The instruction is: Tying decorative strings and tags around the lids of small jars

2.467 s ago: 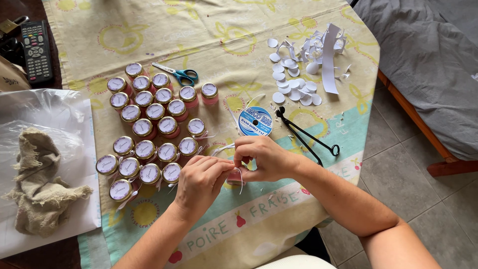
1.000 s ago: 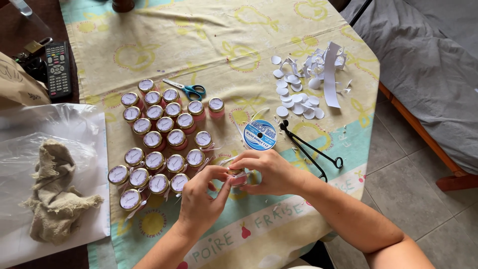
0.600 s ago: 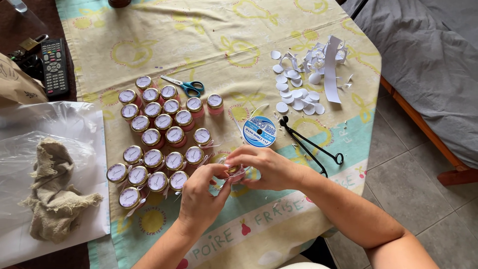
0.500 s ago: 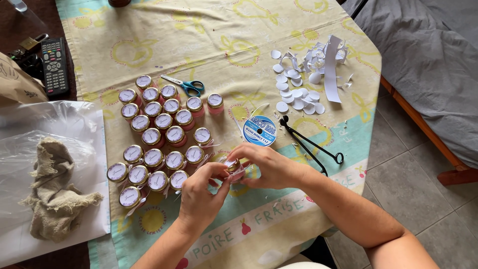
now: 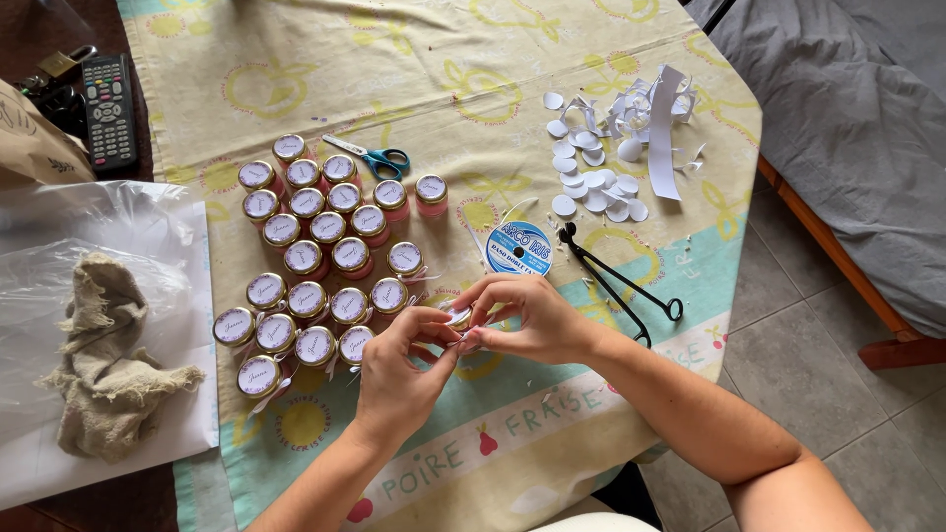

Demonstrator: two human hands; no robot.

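My left hand (image 5: 399,366) and my right hand (image 5: 522,317) meet over a small jar (image 5: 456,317) with a gold lid near the table's front edge, fingers pinched around it and a thin pale ribbon. Most of that jar is hidden by my fingers. Just to the left stand several small pink jars (image 5: 320,268) with round labelled lids, packed in rows. A blue ribbon spool (image 5: 518,247) lies just beyond my right hand.
Black tongs (image 5: 619,284) lie right of the spool. Small scissors (image 5: 365,156) rest behind the jars. White paper circles and scraps (image 5: 611,148) lie at the far right. A burlap cloth (image 5: 106,360) on clear plastic sits left, a remote (image 5: 106,110) behind it. The table edge drops to tiled floor at right.
Both hands have stayed together over the small jar, fingers shifting slightly around it. The view has drifted a little, so the table items sit slightly lower right.
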